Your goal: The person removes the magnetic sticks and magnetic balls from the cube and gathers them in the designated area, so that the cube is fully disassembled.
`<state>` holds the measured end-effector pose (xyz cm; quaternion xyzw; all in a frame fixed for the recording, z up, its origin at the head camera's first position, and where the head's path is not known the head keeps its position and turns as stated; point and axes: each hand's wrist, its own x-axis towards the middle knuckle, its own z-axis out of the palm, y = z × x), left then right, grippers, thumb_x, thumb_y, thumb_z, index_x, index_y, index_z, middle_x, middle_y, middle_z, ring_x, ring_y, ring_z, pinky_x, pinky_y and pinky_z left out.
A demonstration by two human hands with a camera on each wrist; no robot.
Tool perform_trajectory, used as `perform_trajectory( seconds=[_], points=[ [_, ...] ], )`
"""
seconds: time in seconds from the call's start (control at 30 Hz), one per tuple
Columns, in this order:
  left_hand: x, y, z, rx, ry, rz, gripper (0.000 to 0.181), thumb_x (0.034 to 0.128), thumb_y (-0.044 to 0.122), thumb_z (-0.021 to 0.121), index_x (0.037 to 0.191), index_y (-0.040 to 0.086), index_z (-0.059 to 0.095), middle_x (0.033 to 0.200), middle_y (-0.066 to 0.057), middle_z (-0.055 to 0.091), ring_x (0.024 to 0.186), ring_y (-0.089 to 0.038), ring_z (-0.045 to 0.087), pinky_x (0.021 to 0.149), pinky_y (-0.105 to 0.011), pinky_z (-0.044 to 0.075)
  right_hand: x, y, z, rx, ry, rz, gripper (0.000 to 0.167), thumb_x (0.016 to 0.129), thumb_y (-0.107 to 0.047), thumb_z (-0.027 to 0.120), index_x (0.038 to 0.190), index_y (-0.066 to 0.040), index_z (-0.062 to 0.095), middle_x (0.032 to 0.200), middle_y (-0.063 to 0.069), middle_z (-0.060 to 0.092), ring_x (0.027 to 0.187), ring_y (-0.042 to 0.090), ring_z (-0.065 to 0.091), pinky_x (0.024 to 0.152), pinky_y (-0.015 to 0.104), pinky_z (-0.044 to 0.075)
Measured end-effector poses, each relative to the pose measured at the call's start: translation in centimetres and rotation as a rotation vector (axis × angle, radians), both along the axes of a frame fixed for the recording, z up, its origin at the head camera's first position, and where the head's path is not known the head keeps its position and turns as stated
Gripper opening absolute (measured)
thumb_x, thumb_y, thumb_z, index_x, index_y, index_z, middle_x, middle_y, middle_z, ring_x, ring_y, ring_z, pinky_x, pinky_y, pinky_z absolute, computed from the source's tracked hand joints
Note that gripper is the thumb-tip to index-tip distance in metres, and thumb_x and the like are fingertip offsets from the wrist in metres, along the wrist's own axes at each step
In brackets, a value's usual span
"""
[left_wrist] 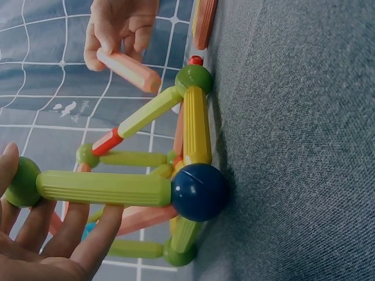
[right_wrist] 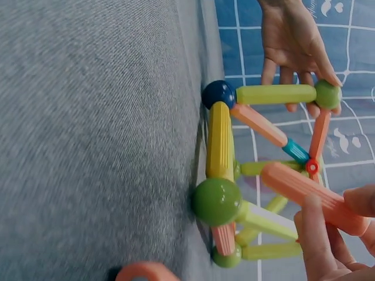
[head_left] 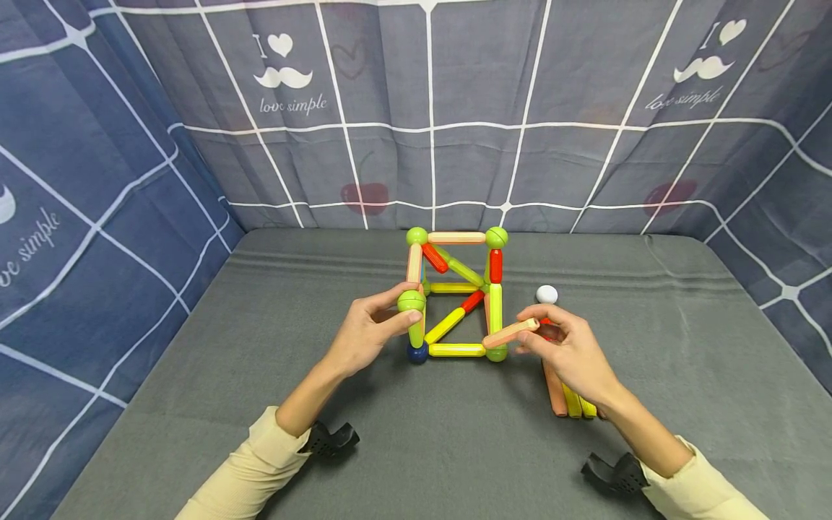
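A frame of coloured rods and balls stands on the grey cloth. My left hand (head_left: 370, 332) pinches the green ball (head_left: 412, 301) at its near upper left corner, above a green rod (left_wrist: 105, 188) that runs down to a dark blue ball (head_left: 418, 352). Between the thumb and fingers of my right hand (head_left: 568, 350) is an orange rod (head_left: 511, 333), its free end close to the frame's lower right green ball (head_left: 497, 353); whether they touch I cannot tell. A yellow rod (head_left: 457, 350) joins the blue ball and that green ball.
Right of the frame, partly under my right hand, lie orange and yellow rods (head_left: 573, 401), with a white ball (head_left: 547, 294) behind them. A grey-blue patterned curtain (head_left: 468, 166) hangs behind the cloth surface (head_left: 416, 448) and at both sides.
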<state>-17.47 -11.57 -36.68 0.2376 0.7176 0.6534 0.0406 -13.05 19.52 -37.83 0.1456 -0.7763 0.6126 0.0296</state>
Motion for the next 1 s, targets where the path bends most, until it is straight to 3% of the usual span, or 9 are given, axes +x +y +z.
perform_trajectory(
  seconds=[0.2, 0.4, 0.6, 0.77, 0.87, 1.0],
  points=[
    [0.0, 0.0, 0.0, 0.009, 0.0, -0.002, 0.045, 0.0928, 0.003, 0.068, 0.137, 0.006, 0.059, 0.13, -0.019, 0.061, 0.095, -0.034, 0.067, 0.084, -0.039, 0.056, 0.8, 1.0, 0.2, -0.031, -0.002, -0.022, 0.021, 0.093, 0.0, 0.066, 0.114, 0.0, 0.062, 0.104, 0.017, 0.058, 0.077, 0.023, 0.068, 0.065, 0.043, 0.058],
    [0.0, 0.0, 0.0, 0.005, -0.001, -0.003, 0.045, 0.0927, 0.003, 0.068, 0.136, 0.007, 0.059, 0.128, -0.018, 0.062, 0.093, -0.027, 0.068, 0.084, -0.039, 0.056, 1.2, 2.2, 0.1, 0.026, 0.012, -0.055, 0.029, 0.093, 0.0, 0.066, 0.122, -0.003, 0.061, 0.111, 0.009, 0.062, 0.082, 0.021, 0.067, 0.068, 0.029, 0.055],
    [0.1, 0.0, 0.1, 0.003, -0.002, 0.002, 0.045, 0.0927, 0.004, 0.068, 0.137, 0.007, 0.059, 0.129, -0.013, 0.062, 0.096, -0.032, 0.068, 0.084, -0.038, 0.056, 1.5, 3.6, 0.0, 0.102, 0.04, -0.082, 0.041, 0.093, 0.0, 0.066, 0.132, -0.003, 0.054, 0.108, 0.006, 0.065, 0.076, 0.021, 0.066, 0.064, 0.027, 0.053],
    [0.1, 0.1, 0.1, 0.002, -0.006, 0.006, 0.045, 0.0926, 0.004, 0.069, 0.137, 0.007, 0.059, 0.13, -0.013, 0.062, 0.096, -0.033, 0.068, 0.084, -0.038, 0.056, 1.9, 5.3, 0.0, 0.185, 0.01, -0.13, 0.04, 0.094, -0.006, 0.068, 0.13, 0.001, 0.053, 0.106, 0.0, 0.068, 0.084, 0.012, 0.067, 0.069, 0.023, 0.052],
    [0.1, 0.1, 0.1, 0.002, -0.006, 0.008, 0.045, 0.0927, 0.004, 0.069, 0.137, 0.006, 0.059, 0.131, -0.015, 0.061, 0.096, -0.034, 0.068, 0.084, -0.038, 0.056, 2.1, 6.4, 0.0, 0.218, -0.024, -0.14, 0.039, 0.095, -0.008, 0.067, 0.13, 0.003, 0.053, 0.104, -0.001, 0.068, 0.081, 0.012, 0.066, 0.063, 0.024, 0.052],
    [0.1, 0.1, 0.0, 0.0, -0.002, 0.01, 0.045, 0.0928, 0.004, 0.069, 0.137, 0.006, 0.059, 0.13, -0.017, 0.061, 0.097, -0.037, 0.067, 0.084, -0.038, 0.056, 2.4, 7.8, -0.1, 0.269, -0.089, -0.14, 0.043, 0.097, -0.01, 0.065, 0.134, 0.005, 0.051, 0.107, 0.01, 0.065, 0.073, 0.014, 0.062, 0.053, 0.029, 0.05]
  ],
)
